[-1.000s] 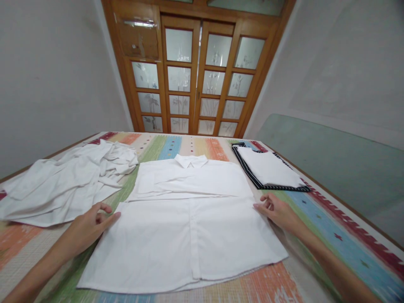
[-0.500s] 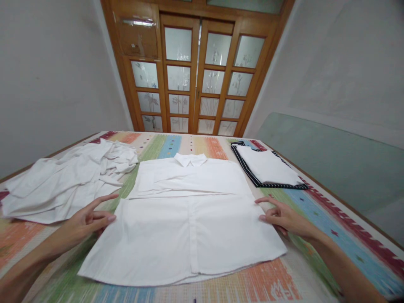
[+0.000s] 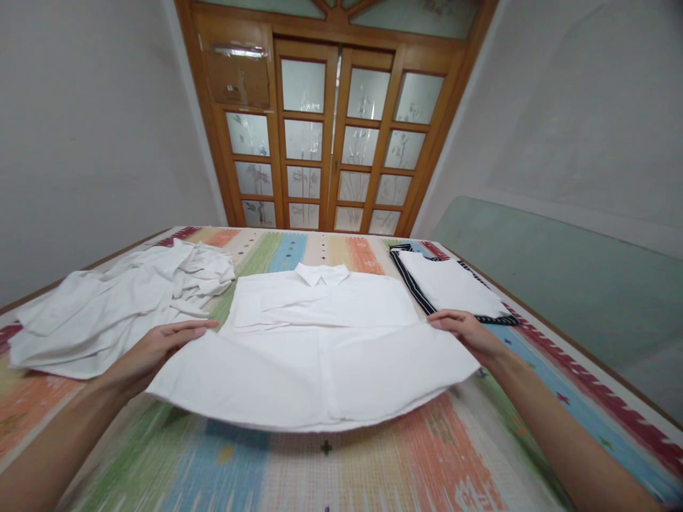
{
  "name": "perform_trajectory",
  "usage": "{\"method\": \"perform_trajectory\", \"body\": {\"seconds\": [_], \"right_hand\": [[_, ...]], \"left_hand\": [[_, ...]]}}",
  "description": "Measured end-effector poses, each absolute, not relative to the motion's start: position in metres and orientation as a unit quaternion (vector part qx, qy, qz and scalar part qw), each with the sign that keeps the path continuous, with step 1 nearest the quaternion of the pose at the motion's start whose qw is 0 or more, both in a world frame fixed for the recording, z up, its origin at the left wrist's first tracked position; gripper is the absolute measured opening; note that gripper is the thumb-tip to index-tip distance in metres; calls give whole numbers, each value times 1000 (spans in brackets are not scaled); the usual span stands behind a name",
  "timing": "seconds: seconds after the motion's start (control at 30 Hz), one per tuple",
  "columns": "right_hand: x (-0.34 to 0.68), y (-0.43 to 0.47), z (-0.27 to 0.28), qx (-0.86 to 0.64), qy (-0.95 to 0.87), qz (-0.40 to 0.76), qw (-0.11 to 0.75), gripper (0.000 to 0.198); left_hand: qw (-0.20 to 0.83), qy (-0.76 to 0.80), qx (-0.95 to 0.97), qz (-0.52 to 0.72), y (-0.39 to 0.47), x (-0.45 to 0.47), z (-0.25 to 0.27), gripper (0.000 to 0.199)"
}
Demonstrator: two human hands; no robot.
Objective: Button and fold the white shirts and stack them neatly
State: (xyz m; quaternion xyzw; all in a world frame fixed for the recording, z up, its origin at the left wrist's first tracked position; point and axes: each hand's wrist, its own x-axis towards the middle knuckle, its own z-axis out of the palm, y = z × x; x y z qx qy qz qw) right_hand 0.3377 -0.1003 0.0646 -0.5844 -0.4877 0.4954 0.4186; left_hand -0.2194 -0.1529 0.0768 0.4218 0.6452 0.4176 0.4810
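Note:
A white collared shirt [image 3: 320, 363] lies before me, its collar at the far end and its lower part lifted off the striped cloth. My left hand [image 3: 163, 348] pinches the shirt's left edge, thumb and fingers pressed together. On the opposite edge, my right hand [image 3: 464, 334] grips the fabric the same way. Between the two hands the near hem hangs in a curve above the surface. The upper part of the shirt rests flat, with a crease across it below the collar.
To the left sits a rumpled heap of white clothing [image 3: 122, 306]. A folded white garment [image 3: 453, 281] lies on a black striped one [image 3: 413, 288] at the right. Colourful striped cloth [image 3: 299, 473] covers the surface. Wood-framed glass doors [image 3: 331, 142] stand beyond.
Both hands have closed on the shirt's side edges and raised its lower part. The near hem has risen off the cloth and moved away from me.

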Motion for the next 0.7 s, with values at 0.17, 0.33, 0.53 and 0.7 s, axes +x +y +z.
{"method": "perform_trajectory", "body": {"seconds": [0.17,0.33,0.53,0.7], "right_hand": [[320,-60,59,-574,-381,522,503,14],[311,-43,48,-528,-318,567,547,22],[317,-44,41,-518,-441,559,474,52],[326,-42,36,-513,-535,515,431,45]], "left_hand": [[514,603,328,515,-130,-202,63,26],[466,617,407,486,-122,-205,50,38],[349,608,610,369,-116,-213,51,67],[320,616,652,307,-111,-212,56,55]]}}
